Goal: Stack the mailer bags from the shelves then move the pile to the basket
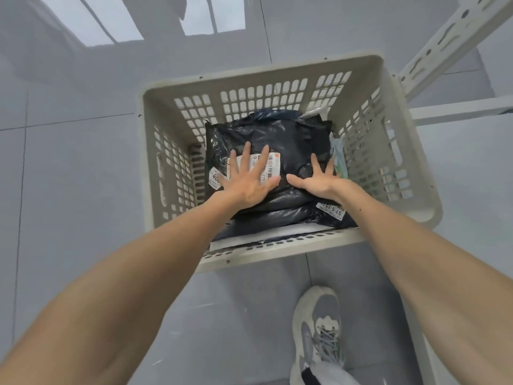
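A pile of black mailer bags (277, 140) with white shipping labels lies inside the beige slotted basket (410, 173) on the floor. My left hand (249, 179) lies flat with spread fingers on the top bag, over its barcode label. My right hand (319, 179) presses flat beside it on the same bag, fingers spread. A white mailer edge (263, 237) shows under the pile at the basket's near side, and a light green packet (340, 159) sticks up at the pile's right.
Grey floor tiles (69, 190) surround the basket. A white perforated shelf upright (449, 37) runs diagonally at the upper right, with a crossbar (458, 109) behind the basket. My grey-and-white shoe (319, 329) stands just in front of the basket.
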